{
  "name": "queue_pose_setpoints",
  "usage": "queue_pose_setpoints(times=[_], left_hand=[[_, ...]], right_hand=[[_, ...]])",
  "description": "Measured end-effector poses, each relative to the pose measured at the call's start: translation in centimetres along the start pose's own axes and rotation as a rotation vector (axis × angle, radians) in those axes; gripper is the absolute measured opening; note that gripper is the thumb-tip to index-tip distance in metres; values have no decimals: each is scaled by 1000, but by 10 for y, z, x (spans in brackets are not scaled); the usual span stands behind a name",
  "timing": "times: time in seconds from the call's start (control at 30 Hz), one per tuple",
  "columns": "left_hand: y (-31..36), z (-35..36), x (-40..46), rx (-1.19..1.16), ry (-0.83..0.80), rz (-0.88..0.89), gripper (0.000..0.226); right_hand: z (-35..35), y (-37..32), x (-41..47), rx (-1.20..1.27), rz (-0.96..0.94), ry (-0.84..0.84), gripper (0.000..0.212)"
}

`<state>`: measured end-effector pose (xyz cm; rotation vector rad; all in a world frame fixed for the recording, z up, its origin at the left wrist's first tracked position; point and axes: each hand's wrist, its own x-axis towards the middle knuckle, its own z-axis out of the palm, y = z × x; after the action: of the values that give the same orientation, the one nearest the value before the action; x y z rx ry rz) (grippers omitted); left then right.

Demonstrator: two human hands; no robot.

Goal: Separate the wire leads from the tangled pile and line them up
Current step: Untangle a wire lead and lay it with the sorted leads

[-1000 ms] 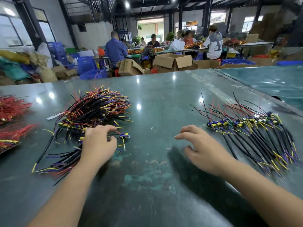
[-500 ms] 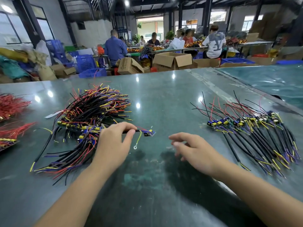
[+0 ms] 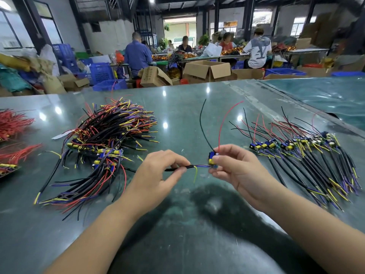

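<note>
A tangled pile of wire leads (image 3: 106, 147), black, red, yellow and purple, lies on the left of the green table (image 3: 177, 107). A lined-up row of leads (image 3: 308, 155) lies on the right. Between them, above the table, I hold one wire lead (image 3: 194, 167). My left hand (image 3: 158, 177) pinches its black sleeved cable. My right hand (image 3: 235, 167) pinches its small blue and yellow board end, from which a thin black wire and a thin red wire stick upward.
Red wire bundles (image 3: 13, 125) lie at the table's left edge. A second green table (image 3: 325, 95) adjoins on the right. Beyond the far edge stand cardboard boxes (image 3: 207, 71), blue crates (image 3: 100, 73) and several seated people at other benches.
My left hand pulled one lead out of the tangled pile and carried it right. My right hand came in from the right and took its board end. The lead now hangs between both hands.
</note>
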<state>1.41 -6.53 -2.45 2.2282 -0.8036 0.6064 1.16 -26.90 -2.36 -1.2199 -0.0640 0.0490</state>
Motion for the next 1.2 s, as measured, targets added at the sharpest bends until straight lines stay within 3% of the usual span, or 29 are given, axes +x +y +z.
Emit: queue_pose_setpoints(times=[0.13,0.27,0.43,0.7,0.8,0.93,1.1,1.2], left_hand=[[-2,3,-5,-97,-97,-71,17],[1,10,-9,-238,-218,-189,21],[6,9,-7,-312,-157,-229,20],[5,9,-8,-168,-105,-211,12],[4,10,-8,-198,-101,-241,3],[4,10,-6,-230,-71,-265,16],[5,8,-4,-264,-43,-246,17],[8,8,-3,-295,-24,-238,11]], right_hand=[[3,4,-1,-151,-177,110,11],[11,6,-5,-224,-269,47,13],[16,8,-12,-244,-234,-80,16],[10,14,-9,-450,-270,-26,17],[9,13,-8,-417,-287,0,15],[9,10,-5,-225,-287,66,12],[6,3,-5,152,-141,12,9],[5,1,-2,234,-78,-3,9]])
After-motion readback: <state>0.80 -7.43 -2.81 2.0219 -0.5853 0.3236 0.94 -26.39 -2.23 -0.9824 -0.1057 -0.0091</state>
